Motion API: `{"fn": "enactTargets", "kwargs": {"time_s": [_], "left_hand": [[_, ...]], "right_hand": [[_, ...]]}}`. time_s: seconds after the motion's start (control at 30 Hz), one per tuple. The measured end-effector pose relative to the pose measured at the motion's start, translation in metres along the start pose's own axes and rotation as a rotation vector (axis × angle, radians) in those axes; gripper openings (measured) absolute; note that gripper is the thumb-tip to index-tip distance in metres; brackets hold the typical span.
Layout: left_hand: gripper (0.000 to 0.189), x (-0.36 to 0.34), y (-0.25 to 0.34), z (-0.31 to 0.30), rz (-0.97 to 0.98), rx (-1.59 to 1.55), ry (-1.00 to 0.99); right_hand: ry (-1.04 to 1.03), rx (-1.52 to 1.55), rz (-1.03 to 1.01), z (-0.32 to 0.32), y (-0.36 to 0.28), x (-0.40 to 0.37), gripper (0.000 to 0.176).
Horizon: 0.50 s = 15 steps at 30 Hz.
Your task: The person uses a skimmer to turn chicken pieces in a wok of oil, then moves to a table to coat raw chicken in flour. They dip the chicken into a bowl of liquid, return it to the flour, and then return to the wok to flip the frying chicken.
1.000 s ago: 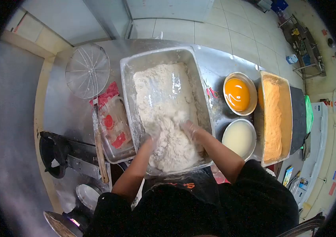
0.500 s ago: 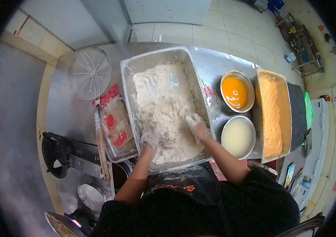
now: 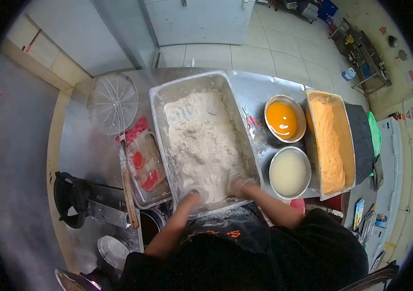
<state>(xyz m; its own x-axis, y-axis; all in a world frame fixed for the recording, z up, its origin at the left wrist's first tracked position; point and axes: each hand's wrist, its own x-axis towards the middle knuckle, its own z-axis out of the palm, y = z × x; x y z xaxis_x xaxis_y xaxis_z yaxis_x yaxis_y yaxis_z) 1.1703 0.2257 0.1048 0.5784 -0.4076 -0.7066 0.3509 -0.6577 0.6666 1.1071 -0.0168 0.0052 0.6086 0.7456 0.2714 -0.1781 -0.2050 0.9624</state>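
A large metal tray [image 3: 157, 112] holds a bed of pale flour [image 3: 201, 131], lumpy in the middle. Both hands wear clear gloves and are sunk in the flour at the tray's near end. My left hand [image 3: 195, 193] is near the lower left corner, its fingers hidden in flour. At the lower right, my right hand [image 3: 238, 182] is in the flour too, its fingers blurred and partly covered. Right of the tray stand a bowl of orange liquid [image 3: 281, 120] and a bowl of pale liquid [image 3: 290, 173].
A tray of orange powder [image 3: 329, 145] stands at the right. Red scissors [image 3: 252, 121] lie beside the bowls. At the left are a long-handled wire skimmer [image 3: 113, 104], a smaller tray with a red-marked bag [image 3: 144, 162], and a black burner ring [image 3: 70, 200].
Both hands have moved nearer my body and deeper into the flour. The flour near them has shifted, and the camera view has tilted slightly.
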Motion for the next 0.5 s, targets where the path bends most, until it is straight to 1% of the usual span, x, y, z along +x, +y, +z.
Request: {"fn": "enactTargets", "kwargs": {"time_s": [0.03,0.07,0.1,0.13,0.17,0.2,0.27,0.3,0.33,0.37,0.4,0.43,0.5], "left_hand": [[0.031,0.001,-0.006,0.010,0.005,-0.015,0.009],[0.027,0.004,-0.009,0.019,0.004,-0.060,0.010],[0.023,0.008,-0.008,0.025,-0.007,-0.127,0.009],[0.020,0.009,0.002,0.024,-0.024,-0.203,0.005],[0.016,0.007,0.015,0.016,-0.044,-0.264,0.006],[0.012,-0.001,0.038,0.000,-0.109,-0.289,0.018],[0.025,-0.012,0.078,-0.034,-0.265,-0.229,0.053],[0.029,-0.008,0.071,-0.048,-0.038,-0.309,0.098],[0.032,-0.007,0.072,-0.055,0.109,-0.292,0.150],[0.034,-0.007,0.073,-0.063,0.254,-0.269,0.203],[0.034,-0.014,0.095,-0.074,0.324,-0.148,0.269],[0.035,-0.025,0.121,-0.086,0.390,-0.028,0.339],[0.036,-0.048,0.167,-0.106,0.499,0.200,0.502]], "right_hand": [[-0.301,0.284,0.013,-0.009,-0.009,0.015,0.026],[-0.599,0.539,0.108,-0.017,-0.016,0.030,0.024],[-0.999,1.278,-0.030,-0.003,0.025,0.055,0.025],[-1.101,1.751,-0.018,0.007,0.035,0.058,0.027],[-1.283,2.206,0.027,0.017,0.043,0.060,0.030],[-1.195,2.362,0.256,0.034,0.031,0.046,0.035],[-0.986,2.452,0.490,0.051,0.075,0.059,0.032],[-0.861,2.411,0.566,0.062,0.124,0.081,0.029],[-0.741,2.358,0.637,0.073,0.172,0.103,0.027],[-0.587,2.311,0.776,0.082,0.191,0.116,0.031],[-0.852,2.144,0.454,0.101,0.216,0.132,0.036],[-1.073,1.928,0.136,0.115,0.244,0.148,0.040],[-1.074,1.802,0.066,0.118,0.307,0.173,0.039]]}}
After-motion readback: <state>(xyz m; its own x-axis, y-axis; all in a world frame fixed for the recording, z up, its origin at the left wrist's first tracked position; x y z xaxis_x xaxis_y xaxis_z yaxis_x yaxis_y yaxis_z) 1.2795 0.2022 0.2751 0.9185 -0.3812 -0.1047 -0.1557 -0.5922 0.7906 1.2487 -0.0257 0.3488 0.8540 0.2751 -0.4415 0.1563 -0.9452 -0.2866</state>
